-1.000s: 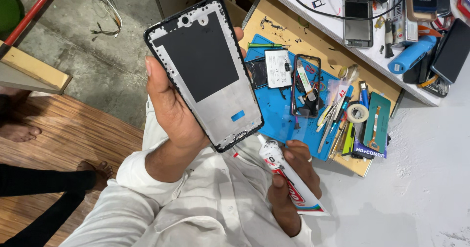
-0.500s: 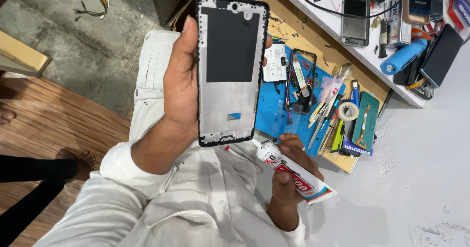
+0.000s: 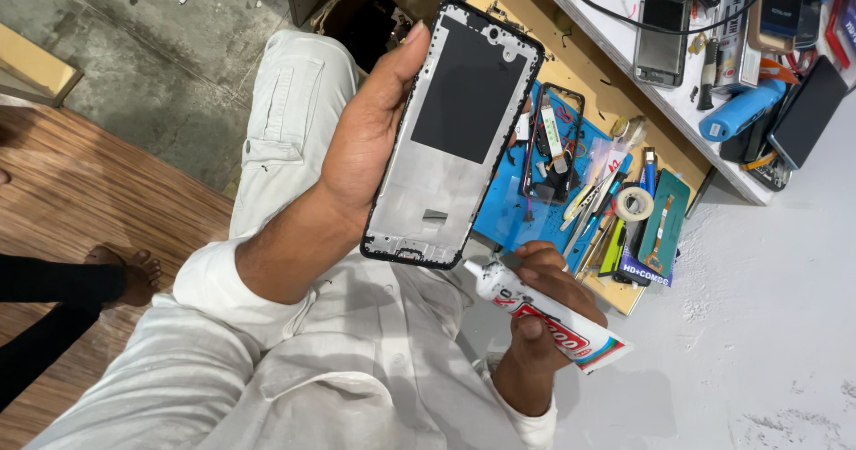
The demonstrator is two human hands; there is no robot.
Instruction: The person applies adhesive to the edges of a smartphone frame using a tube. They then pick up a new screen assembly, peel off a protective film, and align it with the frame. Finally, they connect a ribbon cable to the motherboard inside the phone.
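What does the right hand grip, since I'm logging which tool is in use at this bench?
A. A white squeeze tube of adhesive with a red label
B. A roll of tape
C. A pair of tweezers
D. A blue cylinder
A: the right hand is closed around the white glue tube, its nozzle pointing toward the bottom edge of the phone frame held by the left hand.

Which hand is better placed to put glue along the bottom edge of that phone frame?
The right hand, probably. It already grips the glue tube, whose nozzle sits just below the phone frame at its bottom edge. The left hand is fully taken up holding the frame from the side.
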